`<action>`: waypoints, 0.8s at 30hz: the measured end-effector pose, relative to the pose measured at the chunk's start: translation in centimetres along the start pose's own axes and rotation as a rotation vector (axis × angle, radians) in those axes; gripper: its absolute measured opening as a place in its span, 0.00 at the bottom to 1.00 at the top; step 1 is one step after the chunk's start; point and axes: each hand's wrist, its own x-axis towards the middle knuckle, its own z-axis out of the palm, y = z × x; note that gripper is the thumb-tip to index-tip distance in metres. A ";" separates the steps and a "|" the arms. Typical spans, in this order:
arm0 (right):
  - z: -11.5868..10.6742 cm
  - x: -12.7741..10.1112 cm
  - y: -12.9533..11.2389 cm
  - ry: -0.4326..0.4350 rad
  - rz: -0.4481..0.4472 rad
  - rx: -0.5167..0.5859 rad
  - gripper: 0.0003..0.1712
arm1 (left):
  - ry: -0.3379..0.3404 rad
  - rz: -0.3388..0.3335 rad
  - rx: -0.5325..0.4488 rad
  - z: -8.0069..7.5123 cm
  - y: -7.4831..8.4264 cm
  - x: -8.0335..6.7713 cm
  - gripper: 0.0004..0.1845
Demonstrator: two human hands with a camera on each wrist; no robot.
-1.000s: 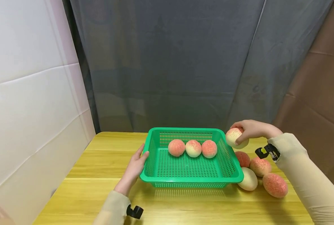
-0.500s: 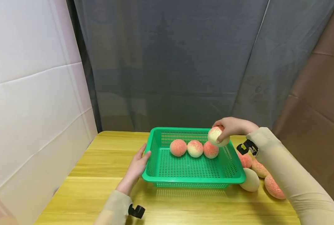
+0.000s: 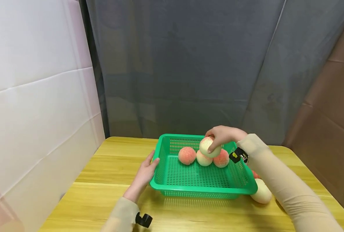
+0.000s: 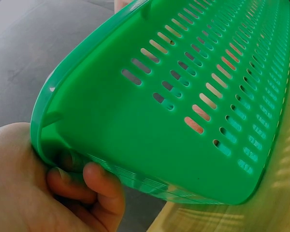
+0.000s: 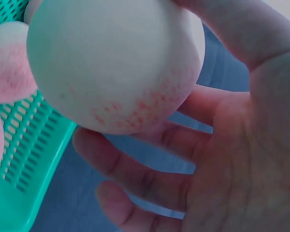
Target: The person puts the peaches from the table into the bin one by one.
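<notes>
1. Gripping a pale, red-speckled peach (image 3: 207,149), the right hand (image 3: 226,133) is partly closed, thumb on one side of the fruit and fingers round the other; in the right wrist view the little finger stands apart from it.
2. This held peach is over the back part of the green basket (image 3: 204,186), in front of the middle and right-hand fruit as the head camera sees them; whether it touches either cannot be told.
3. Holding the basket's left side is the left hand (image 3: 144,173), thumb up at the rim and fingers curled beneath the lip, as the left wrist view shows.
4. Three peaches sit in a row in the basket: a red left peach (image 3: 187,156), a paler middle peach (image 3: 203,160) partly hidden by the held one, and a red right peach (image 3: 222,159) just beside it.
5. On the wooden tabletop (image 3: 102,170), by the basket's right front corner, lies a cream peach (image 3: 262,192); a sliver of a red peach (image 3: 255,174) shows behind it, mostly covered by the right sleeve (image 3: 287,190).
6. Each wrist bears a small black camera, the left camera (image 3: 144,220) and the right camera (image 3: 238,155).
7. A dark grey curtain (image 3: 177,71) hangs behind, with white sheeting (image 3: 38,96) at the left and brown sheeting (image 3: 331,129) at the right.
</notes>
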 end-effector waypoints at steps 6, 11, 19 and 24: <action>0.7 1.5 -1.4 -0.028 0.060 0.014 0.38 | -0.010 0.027 0.001 0.3 0.4 0.0 0.31; 1.3 2.7 -2.6 -0.057 0.102 0.033 0.38 | -0.010 0.036 -0.007 0.6 0.6 0.1 0.31; 2.5 4.6 -3.9 -0.090 0.073 0.014 0.38 | -0.005 0.058 -0.005 1.1 0.5 0.4 0.31; 3.4 5.5 -5.0 -0.091 0.089 0.004 0.30 | -0.006 0.054 -0.013 1.1 0.4 0.3 0.31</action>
